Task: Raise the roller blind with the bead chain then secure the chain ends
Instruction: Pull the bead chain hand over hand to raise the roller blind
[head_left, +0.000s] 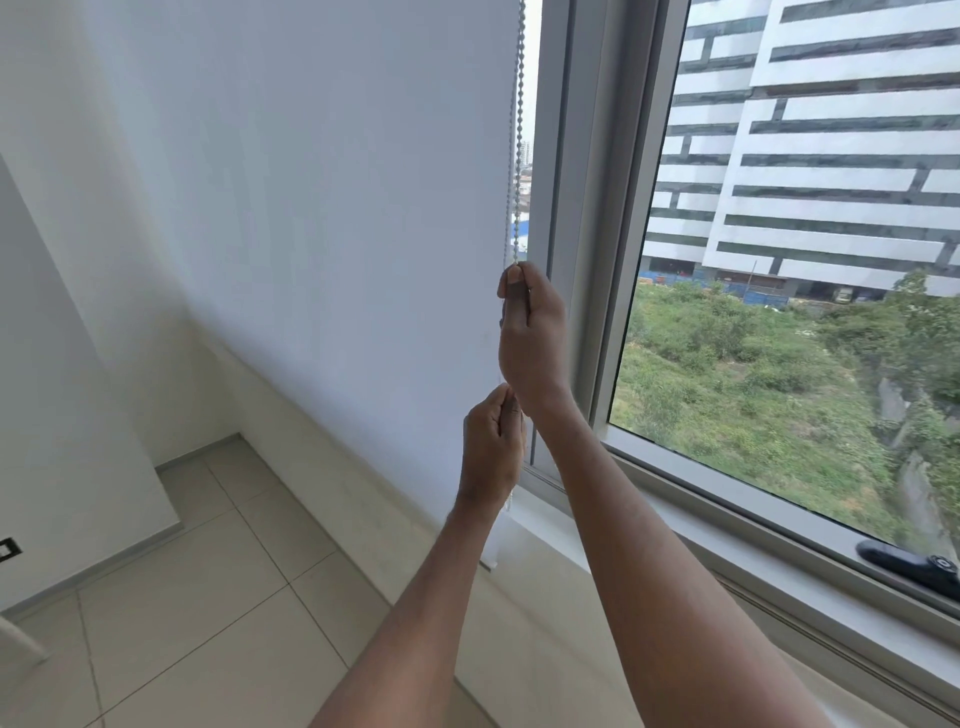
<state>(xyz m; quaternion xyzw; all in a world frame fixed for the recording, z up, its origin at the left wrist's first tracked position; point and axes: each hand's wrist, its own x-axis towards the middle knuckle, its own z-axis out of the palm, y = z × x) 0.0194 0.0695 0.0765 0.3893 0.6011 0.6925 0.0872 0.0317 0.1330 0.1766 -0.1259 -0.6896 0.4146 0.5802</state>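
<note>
Pale floor tiles (208, 597) and white walls meet a big window (779, 364) that looks out on a striped office block and rough green ground. On the left part of the window the roller blind (311, 208) hangs all the way down, with its bottom bar (489, 561) at about the level of the sill (675, 561).

The bead chain (517, 156) runs down the blind's right edge, both strands close together. The right hand (532, 338) is the upper one, pinching the chain between thumb and forefinger just where it comes down from above. The left hand (492, 452) sits just below the right wrist, fingers curled round the chain lower down. Which strand each hand has is too fine to tell.

Judging by how low the blind sits, the raising has hardly begun – nearly the whole lift is left, and then the securing of the chain ends. No hook or cleat for that shows in view. A dark object (909, 565) lies on the sill far to the right – well apart from the hands.
</note>
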